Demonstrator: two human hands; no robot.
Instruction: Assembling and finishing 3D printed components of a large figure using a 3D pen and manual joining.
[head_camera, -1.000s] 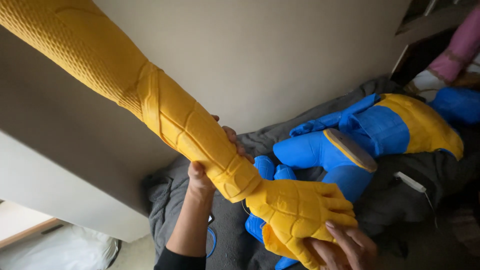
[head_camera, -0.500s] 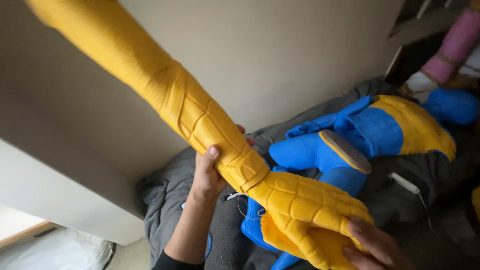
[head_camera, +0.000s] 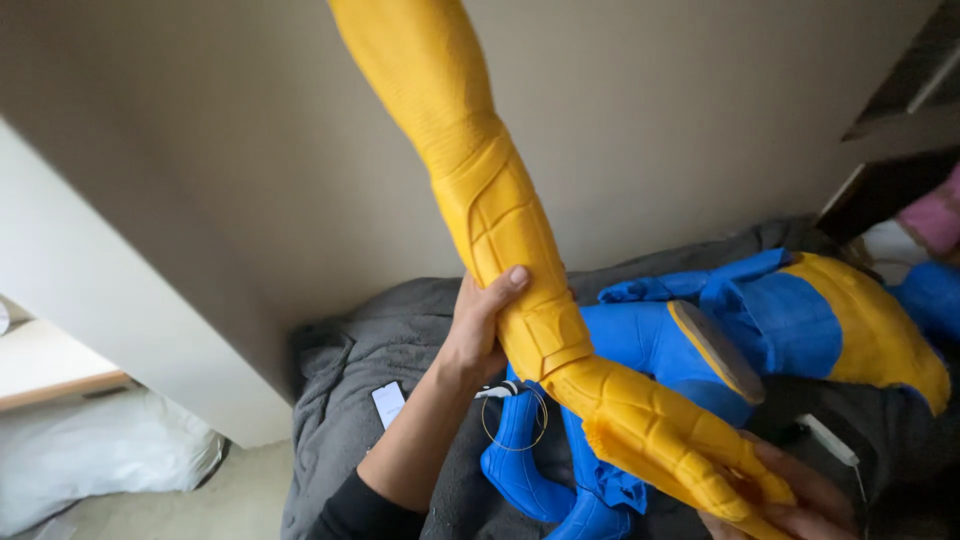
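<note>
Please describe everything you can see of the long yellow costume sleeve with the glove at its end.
The yellow costume sleeve is stretchy textured fabric, smooth higher up, with raised panel lines on the forearm. It runs diagonally from the top edge down to the right and ends in a yellow glove with ridged segments. The left hand grips its wrist part; the right hand holds the glove fingertips. It hangs above a blue and yellow suit on grey cloth.
</note>
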